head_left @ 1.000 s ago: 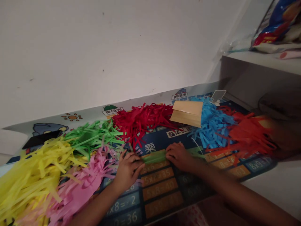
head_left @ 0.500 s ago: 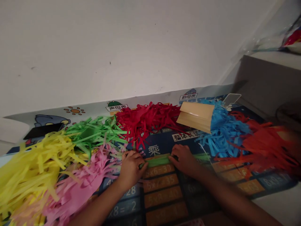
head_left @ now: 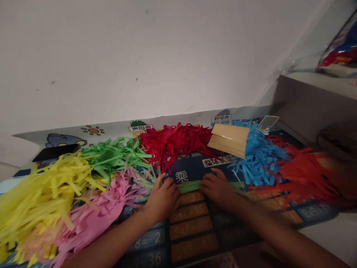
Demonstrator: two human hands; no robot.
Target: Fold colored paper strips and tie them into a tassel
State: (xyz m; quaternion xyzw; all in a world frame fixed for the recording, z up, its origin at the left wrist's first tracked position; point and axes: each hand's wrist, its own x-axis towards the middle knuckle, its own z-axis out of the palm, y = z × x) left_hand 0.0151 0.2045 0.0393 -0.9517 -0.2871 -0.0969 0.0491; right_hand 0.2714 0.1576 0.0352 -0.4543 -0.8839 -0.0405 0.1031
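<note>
A light green paper bundle (head_left: pixel 189 187), long and narrow, lies crosswise on the printed mat (head_left: pixel 192 242). My left hand (head_left: pixel 163 197) is closed over its left part, fingers curled and thumb side hidden. On its right part, my right hand (head_left: pixel 217 189) presses with bent fingers, one fingertip slightly raised. Pale fringed strips spread out beyond my left hand, close to the pink paper fringe (head_left: pixel 103 212). The bundle's right end (head_left: pixel 238 185) sticks out past my right hand.
Yellow (head_left: pixel 47 190), green (head_left: pixel 117 154) and red fringes (head_left: pixel 178 143) lie along the left and back. A tan paper packet (head_left: pixel 229 139) rests against blue fringe (head_left: pixel 262 163). Orange-red fringe (head_left: pixel 306 175) is at right. A dark flat object (head_left: pixel 55 152) sits by the wall (head_left: pixel 167 56).
My left hand has shifted slightly right and turned, its fingers more upright along the green bundle. My right hand stays on the bundle with one finger lifted. The view has tilted a little.
</note>
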